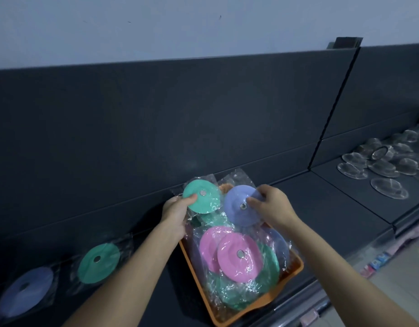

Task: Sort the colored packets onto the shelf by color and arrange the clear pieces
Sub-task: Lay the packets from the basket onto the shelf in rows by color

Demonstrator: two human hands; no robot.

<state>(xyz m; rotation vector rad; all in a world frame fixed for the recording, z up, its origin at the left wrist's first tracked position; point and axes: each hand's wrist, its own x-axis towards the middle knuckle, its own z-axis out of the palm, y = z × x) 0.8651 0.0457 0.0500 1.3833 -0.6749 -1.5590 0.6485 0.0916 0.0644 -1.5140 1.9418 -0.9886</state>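
Both bare forearms rise from the bottom edge and converge over the far end of the orange tray (296,263). The left hand (176,214) pinches the green packet (203,197) at its lower-left rim, thumb on top. The right hand (273,206) holds the purple packet (239,208), thumb near its centre. Its other fingers seem curled behind, hidden.

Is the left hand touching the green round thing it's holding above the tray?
Touching. The head view shows the left hand pinching the green packet, with the thumb lying flat on the disc's front near its edge.
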